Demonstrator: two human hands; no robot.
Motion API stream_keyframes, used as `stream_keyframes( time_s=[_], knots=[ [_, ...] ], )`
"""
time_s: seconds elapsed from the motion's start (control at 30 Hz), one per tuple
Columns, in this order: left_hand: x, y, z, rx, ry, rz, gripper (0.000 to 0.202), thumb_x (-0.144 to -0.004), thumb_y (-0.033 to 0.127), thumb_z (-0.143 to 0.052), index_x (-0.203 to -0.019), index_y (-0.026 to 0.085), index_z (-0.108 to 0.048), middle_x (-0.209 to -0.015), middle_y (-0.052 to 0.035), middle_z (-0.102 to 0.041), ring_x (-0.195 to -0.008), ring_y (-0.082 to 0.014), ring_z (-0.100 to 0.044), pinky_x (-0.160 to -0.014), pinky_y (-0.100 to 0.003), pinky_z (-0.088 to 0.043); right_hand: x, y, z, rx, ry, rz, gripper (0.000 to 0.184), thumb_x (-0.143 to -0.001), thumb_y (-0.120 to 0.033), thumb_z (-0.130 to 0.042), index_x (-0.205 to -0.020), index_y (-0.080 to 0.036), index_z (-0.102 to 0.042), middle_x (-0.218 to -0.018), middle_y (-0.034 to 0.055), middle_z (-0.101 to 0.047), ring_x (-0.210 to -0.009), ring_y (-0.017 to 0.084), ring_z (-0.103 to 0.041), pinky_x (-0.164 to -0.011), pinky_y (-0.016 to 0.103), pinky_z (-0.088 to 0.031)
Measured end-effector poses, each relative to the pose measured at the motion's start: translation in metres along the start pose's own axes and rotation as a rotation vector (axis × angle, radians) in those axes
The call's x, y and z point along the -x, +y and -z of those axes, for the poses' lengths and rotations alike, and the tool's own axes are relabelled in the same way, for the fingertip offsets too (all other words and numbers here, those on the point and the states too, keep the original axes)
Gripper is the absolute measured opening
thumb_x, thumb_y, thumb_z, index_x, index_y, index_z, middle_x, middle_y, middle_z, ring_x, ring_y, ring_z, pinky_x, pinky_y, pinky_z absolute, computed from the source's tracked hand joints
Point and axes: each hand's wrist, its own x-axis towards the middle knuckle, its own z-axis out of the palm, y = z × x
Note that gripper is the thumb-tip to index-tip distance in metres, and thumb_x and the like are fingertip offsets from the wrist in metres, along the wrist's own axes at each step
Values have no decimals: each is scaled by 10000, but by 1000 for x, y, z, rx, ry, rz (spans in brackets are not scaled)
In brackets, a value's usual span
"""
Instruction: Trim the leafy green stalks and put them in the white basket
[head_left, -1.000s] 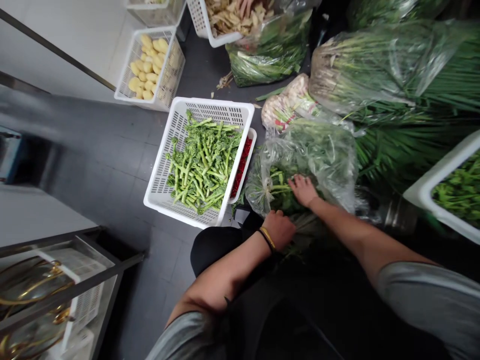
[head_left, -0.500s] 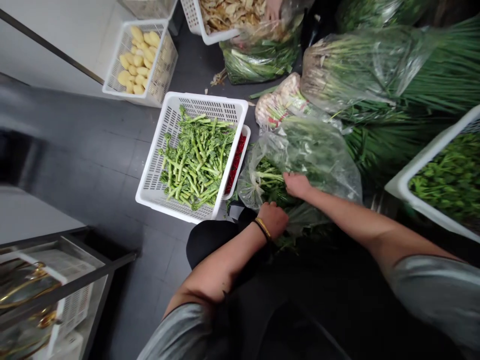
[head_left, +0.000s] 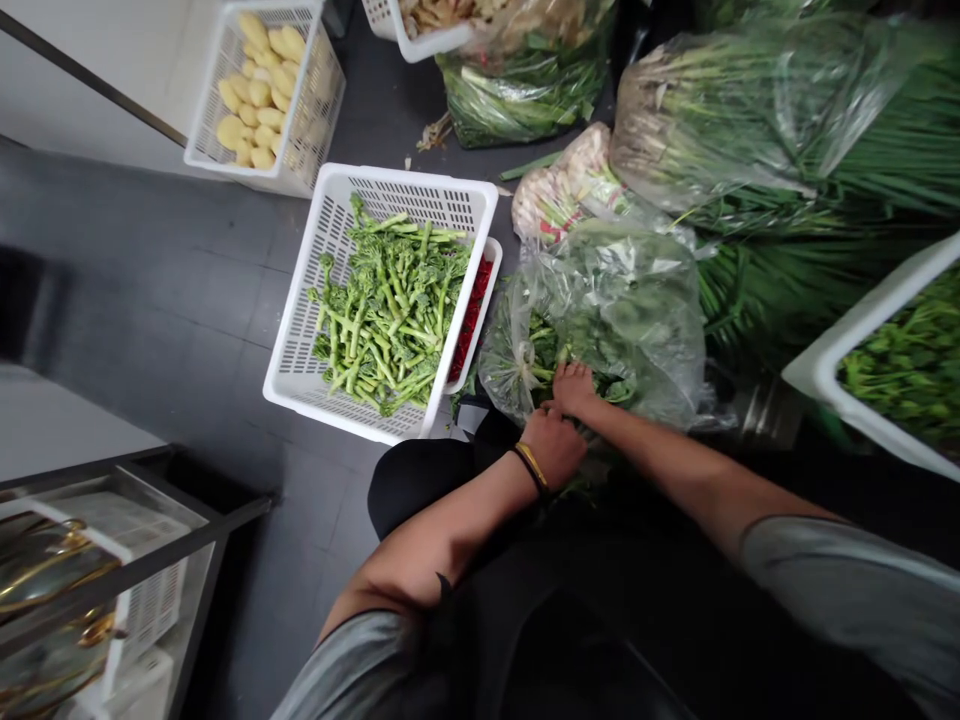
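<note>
My right hand (head_left: 574, 387) reaches into a clear plastic bag (head_left: 637, 310) of leafy greens on the floor, its fingers curled among the green stems (head_left: 544, 355). My left hand (head_left: 556, 442), with a gold and a black band at the wrist, is closed at the bag's near edge and touches the right hand. What either hand grips is hidden. Left of the bag stands a white slotted basket (head_left: 315, 300) holding cut green stalks (head_left: 386, 315).
A smaller white basket of red chillies (head_left: 472, 320) sits under the big one. A basket of peeled potatoes (head_left: 255, 80) stands at the back left. Bagged scallions (head_left: 750, 110) and more greens fill the right. A white crate (head_left: 832, 370) is at right, a metal rack (head_left: 112, 560) at lower left.
My right hand has drawn back toward me from deeper in the bag until it meets my left hand. The view has shifted slightly.
</note>
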Motion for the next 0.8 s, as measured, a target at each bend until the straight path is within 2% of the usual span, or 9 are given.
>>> stream_keyframes(
  time_s=[0.1, 0.17, 0.3, 0.4, 0.47, 0.57, 0.67, 0.73, 0.8],
  knots=[
    [0, 0, -6, 4, -7, 12, 243, -844, 168, -484, -740, 138, -701, -797, -176, -655, -906, -282, -560, -753, -406, -414, 4, -16, -16, -49, 29, -73, 1005, -747, -451, -634, -1444, 51, -113, -1426, 387, -212, -1314, 455, -265, -985, 572, -285],
    [1, -1, -8, -21, -40, -10, 246, -852, 179, -475, -768, 133, -702, -798, -171, -654, -900, -274, -567, -738, -394, -425, 5, -14, -22, -96, 16, -126, 939, -788, -396, -597, -1451, 30, -87, -1417, 385, -229, -1286, 434, -330, -935, 549, -358],
    [1, -4, -5, -111, -77, -54, 270, -874, 216, -450, -828, 134, -702, -822, -148, -663, -897, -275, -585, -712, -383, -445, 0, 7, -13, -168, -61, -173, 698, -860, -264, -527, -1410, 33, -215, -1223, 317, -494, -1044, 303, -583, -799, 403, -485],
    [1, -6, 1, -163, -73, -50, 256, -860, 201, -460, -846, 132, -706, -833, -141, -678, -903, -282, -598, -716, -381, -460, -5, 21, 14, -191, -110, -107, 455, -888, -295, -533, -1286, -89, -451, -1122, 147, -587, -959, 210, -605, -798, 375, -505],
    [-1, -7, 3, -187, -86, -41, 239, -839, 223, -495, -869, 123, -710, -842, -157, -685, -918, -299, -606, -724, -391, -469, -5, 31, 41, -188, -120, -49, 364, -889, -338, -542, -1195, -142, -530, -1150, 95, -574, -979, 192, -587, -824, 394, -504],
    [-5, -10, 3, -179, -175, -12, 429, -788, 484, -559, -903, 100, -711, -876, -200, -688, -902, -336, -627, -725, -413, -481, 8, 51, 85, -179, -98, 18, 356, -889, -346, -541, -1188, -153, -537, -1183, 91, -558, -1003, 197, -575, -837, 411, -500],
    [-8, -18, 6, -87, -268, 77, 695, -723, 737, -449, -893, 118, -713, -910, -201, -690, -891, -338, -644, -726, -395, -487, 37, 75, 121, -194, -75, 45, 349, -890, -345, -540, -1190, -166, -537, -1186, 87, -557, -1008, 197, -574, -838, 404, -499],
    [-4, -22, 12, -20, -158, 191, 693, -792, 715, -346, -972, 143, -693, -937, -181, -690, -909, -313, -649, -740, -376, -486, 60, 90, 140, -228, -76, 68, 331, -900, -346, -524, -1190, -185, -538, -1199, 83, -550, -1016, 190, -569, -845, 396, -497],
    [4, -20, 21, -49, 157, 294, 603, -850, 598, -381, -1176, 139, -598, -1079, -192, -652, -1020, -309, -616, -822, -393, -468, 83, 104, 156, -283, -86, 116, 308, -886, -348, -545, -1135, -169, -574, -1150, 74, -577, -984, 196, -582, -824, 375, -504]
  ],
)
